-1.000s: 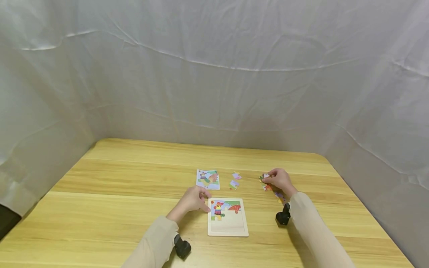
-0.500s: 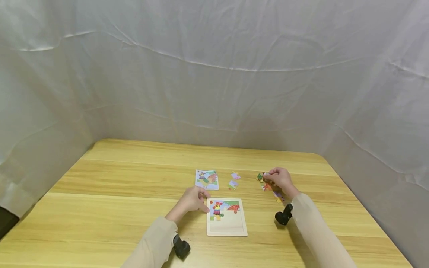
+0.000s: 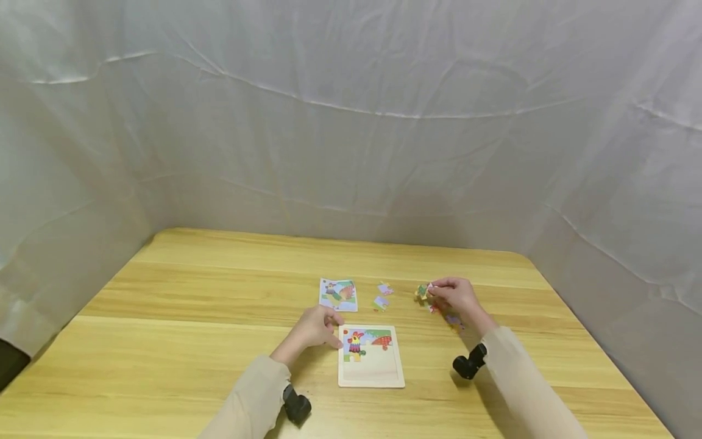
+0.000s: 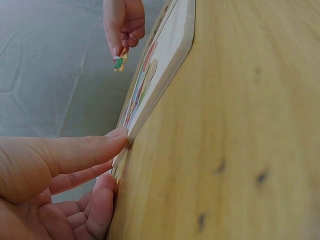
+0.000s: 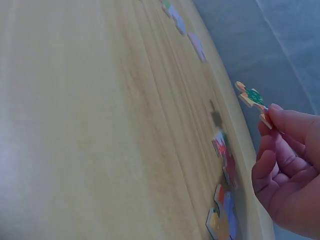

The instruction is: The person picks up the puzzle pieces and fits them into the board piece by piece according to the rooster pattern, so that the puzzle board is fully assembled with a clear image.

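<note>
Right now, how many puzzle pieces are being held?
1: the green-and-yellow piece, pinched by the right hand. None shows in the left hand; curled fingers could hide more.

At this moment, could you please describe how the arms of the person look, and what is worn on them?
The left sleeve and right sleeve are long, plain and pale beige. Near their ends sit a rounded, black left device and a matching right device; no cables show. The left grip and right grip are ungloved hands.
</note>
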The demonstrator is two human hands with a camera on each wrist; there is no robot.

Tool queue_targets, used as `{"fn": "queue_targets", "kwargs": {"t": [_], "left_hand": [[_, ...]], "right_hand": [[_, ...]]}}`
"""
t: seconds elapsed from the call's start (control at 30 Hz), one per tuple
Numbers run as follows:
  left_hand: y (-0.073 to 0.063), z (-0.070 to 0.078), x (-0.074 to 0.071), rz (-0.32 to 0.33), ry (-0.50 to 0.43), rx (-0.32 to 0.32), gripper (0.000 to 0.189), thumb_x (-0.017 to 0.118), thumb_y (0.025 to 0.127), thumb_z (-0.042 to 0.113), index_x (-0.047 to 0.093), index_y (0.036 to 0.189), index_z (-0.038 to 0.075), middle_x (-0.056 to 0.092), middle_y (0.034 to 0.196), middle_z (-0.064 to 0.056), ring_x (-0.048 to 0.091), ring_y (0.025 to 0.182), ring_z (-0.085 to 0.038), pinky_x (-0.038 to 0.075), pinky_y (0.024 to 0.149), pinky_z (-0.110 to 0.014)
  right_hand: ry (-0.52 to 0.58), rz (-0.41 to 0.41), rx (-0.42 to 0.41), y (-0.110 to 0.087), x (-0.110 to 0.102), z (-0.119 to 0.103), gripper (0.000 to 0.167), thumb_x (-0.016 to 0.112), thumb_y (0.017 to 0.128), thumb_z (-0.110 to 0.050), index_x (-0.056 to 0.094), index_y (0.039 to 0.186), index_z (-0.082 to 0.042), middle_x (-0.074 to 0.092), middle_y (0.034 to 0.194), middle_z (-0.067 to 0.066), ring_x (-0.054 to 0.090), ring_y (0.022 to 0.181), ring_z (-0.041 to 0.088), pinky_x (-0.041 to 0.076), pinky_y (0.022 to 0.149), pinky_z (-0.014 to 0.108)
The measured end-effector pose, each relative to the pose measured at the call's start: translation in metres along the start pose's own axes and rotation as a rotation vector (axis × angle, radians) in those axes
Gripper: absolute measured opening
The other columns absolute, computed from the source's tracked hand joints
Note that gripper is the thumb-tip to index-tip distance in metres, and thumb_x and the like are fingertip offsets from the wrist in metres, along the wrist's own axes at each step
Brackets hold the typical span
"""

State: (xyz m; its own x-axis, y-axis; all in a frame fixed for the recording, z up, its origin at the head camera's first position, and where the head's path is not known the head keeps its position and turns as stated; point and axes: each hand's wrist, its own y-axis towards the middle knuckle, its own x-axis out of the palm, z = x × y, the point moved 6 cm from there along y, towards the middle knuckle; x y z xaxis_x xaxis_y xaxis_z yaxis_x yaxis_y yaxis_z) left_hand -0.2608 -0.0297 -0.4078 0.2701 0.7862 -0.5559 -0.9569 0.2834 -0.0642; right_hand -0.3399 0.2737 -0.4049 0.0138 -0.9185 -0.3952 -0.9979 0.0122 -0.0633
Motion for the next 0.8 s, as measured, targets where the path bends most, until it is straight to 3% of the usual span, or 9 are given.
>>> {"fn": "queue_targets", "kwargs": {"t": [0.37,0.53,0.8], "left_hand": [[0.002,-0.001,0.000,-0.003,-0.009,0.012,0.033,0.077,0.059,-0.003,0.064,0.090,-0.001,0.048,0.062,-0.002,0.041,0.054,-0.012,0.036,0.048,-0.022],[0.002,0.000,0.000,-0.004,-0.014,0.006,0.033,0.077,0.060,-0.003,0.064,0.090,-0.001,0.047,0.063,-0.002,0.041,0.053,-0.011,0.036,0.048,-0.022],[0.002,-0.002,0.001,-0.007,-0.015,-0.008,0.033,0.077,0.060,-0.003,0.064,0.090,-0.001,0.047,0.063,-0.003,0.041,0.054,-0.012,0.036,0.048,-0.022]], "right_hand": [[0.166,-0.091,0.013,-0.018,0.017,-0.012,0.023,0.061,0.083,-0.003,0.055,0.099,0.013,0.061,0.079,0.013,0.057,0.061,0.015,0.050,0.056,0.027],[0.214,-0.136,-0.006,-0.026,0.027,-0.018,0.023,0.059,0.083,0.002,0.053,0.099,0.016,0.061,0.076,0.012,0.059,0.064,0.016,0.051,0.059,0.026],[0.252,-0.232,-0.029,-0.040,0.042,-0.027,0.036,0.056,0.081,0.008,0.041,0.112,0.021,0.063,0.076,0.013,0.061,0.065,0.017,0.051,0.062,0.028]]}}
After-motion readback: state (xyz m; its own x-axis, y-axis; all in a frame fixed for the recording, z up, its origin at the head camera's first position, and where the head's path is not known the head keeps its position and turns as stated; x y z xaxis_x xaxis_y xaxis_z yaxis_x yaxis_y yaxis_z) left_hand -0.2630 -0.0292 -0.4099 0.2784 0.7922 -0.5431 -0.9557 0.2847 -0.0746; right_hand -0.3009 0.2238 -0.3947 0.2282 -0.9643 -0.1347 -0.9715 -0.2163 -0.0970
